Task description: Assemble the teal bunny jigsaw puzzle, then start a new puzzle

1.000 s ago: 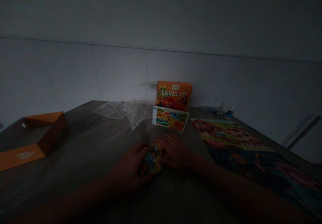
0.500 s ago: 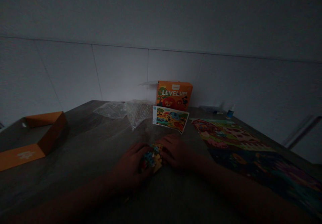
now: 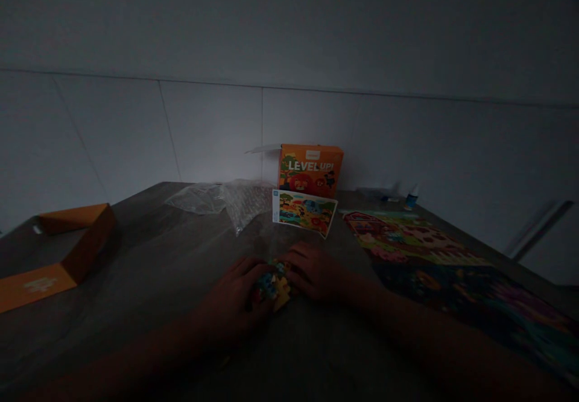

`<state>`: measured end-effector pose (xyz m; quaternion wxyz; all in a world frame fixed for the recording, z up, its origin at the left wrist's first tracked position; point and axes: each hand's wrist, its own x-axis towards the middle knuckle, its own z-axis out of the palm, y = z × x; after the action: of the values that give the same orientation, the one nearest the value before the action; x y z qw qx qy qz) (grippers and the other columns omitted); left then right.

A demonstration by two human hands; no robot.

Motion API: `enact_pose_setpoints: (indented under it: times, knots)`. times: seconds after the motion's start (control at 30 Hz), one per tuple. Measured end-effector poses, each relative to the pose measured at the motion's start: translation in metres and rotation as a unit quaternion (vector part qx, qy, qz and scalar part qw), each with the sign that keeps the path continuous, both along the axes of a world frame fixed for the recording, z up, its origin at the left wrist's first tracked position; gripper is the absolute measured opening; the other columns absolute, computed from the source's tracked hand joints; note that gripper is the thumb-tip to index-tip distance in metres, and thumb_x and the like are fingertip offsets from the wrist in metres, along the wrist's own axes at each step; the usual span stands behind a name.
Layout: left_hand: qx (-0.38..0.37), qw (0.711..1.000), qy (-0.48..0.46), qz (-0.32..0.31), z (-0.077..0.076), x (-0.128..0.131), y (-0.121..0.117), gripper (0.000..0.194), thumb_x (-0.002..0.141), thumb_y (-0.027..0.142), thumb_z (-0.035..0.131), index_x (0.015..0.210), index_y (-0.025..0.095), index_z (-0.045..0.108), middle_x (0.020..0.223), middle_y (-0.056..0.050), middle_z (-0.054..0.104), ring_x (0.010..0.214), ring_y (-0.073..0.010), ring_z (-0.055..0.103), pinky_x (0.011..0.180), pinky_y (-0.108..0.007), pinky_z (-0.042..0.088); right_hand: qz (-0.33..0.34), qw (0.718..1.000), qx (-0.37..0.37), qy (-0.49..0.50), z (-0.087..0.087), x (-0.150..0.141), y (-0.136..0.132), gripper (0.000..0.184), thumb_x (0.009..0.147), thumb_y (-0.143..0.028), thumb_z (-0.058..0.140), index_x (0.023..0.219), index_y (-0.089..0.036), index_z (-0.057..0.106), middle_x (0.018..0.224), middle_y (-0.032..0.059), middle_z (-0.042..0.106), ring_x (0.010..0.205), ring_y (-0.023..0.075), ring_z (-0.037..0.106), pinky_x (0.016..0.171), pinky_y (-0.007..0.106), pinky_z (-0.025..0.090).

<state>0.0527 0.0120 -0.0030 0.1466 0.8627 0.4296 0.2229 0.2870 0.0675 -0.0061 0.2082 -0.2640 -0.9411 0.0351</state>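
A small heap of colourful jigsaw puzzle pieces lies on the dark table between my two hands. From the left, my left hand curls its fingers and thumb round the pieces. My right hand closes on the heap's right side, its fingers bent and touching the pieces. Yellow and blue pieces show in the gap; those under the palms are hidden. Just beyond the hands a picture card with a savanna animal scene leans against an orange box marked "LEVEL UP!".
An orange box tray stands at the left. Clear plastic bags lie left of the orange box. Assembled puzzles, a farm scene and a dark blue one, cover the table's right side. A small bottle stands at the back right, near the wall.
The view has shifted slightly, and the hands stay round the pieces. The fingers have moved only a little, with the gap between them slightly changed.
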Motion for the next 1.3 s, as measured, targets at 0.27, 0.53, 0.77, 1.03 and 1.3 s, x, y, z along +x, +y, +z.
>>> enact_pose_setpoints:
  times: [0.27,0.53,0.77,1.03,1.3]
  knots:
    - [0.000,1.000,0.009,0.006,-0.003,-0.001,0.003,0.038,0.089,0.036,0.058,0.125,0.024,0.058,0.123,-0.008,0.062,0.112,-0.0269,0.059,0.097,-0.041,0.051,-0.009,1.000,0.004,-0.001,0.000,0.001,0.001,0.031,0.099,-0.031,0.047,0.119,-0.013,0.063,0.102,0.0108,0.064,0.094,0.0202,0.059,0.082,0.034,0.049]
    - [-0.010,1.000,0.009,0.009,-0.002,-0.001,0.003,0.039,0.089,0.038,0.058,0.125,0.026,0.058,0.124,-0.008,0.062,0.113,-0.0275,0.060,0.098,-0.043,0.051,-0.003,1.000,0.010,0.019,-0.002,0.001,0.003,0.031,0.097,-0.032,0.049,0.118,-0.014,0.063,0.104,0.0105,0.064,0.095,0.0208,0.058,0.084,0.035,0.049]
    - [-0.036,0.997,-0.023,0.059,-0.003,-0.001,0.001,0.050,0.087,0.040,0.058,0.134,0.024,0.047,0.124,-0.010,0.063,0.108,-0.0277,0.063,0.090,-0.041,0.054,0.002,0.995,0.063,0.073,-0.004,0.002,0.004,0.035,0.097,-0.033,0.049,0.122,-0.012,0.059,0.106,0.0135,0.064,0.101,0.0250,0.056,0.091,0.044,0.048]
    - [-0.044,0.998,-0.038,0.037,-0.002,0.000,0.001,0.042,0.089,0.038,0.057,0.128,0.025,0.048,0.117,-0.007,0.064,0.103,-0.0252,0.064,0.089,-0.040,0.054,0.016,0.990,0.074,0.120,-0.010,0.004,0.003,0.034,0.099,-0.031,0.047,0.128,-0.015,0.054,0.112,0.0132,0.064,0.102,0.0243,0.060,0.087,0.041,0.052]
    - [-0.041,0.996,-0.044,0.061,-0.004,-0.001,0.001,0.057,0.086,0.037,0.060,0.137,0.023,0.039,0.129,-0.010,0.061,0.113,-0.0280,0.062,0.095,-0.043,0.053,0.018,0.979,0.116,0.167,-0.012,0.003,0.004,0.031,0.099,-0.027,0.047,0.127,-0.016,0.050,0.109,0.0131,0.066,0.099,0.0238,0.063,0.084,0.040,0.055]
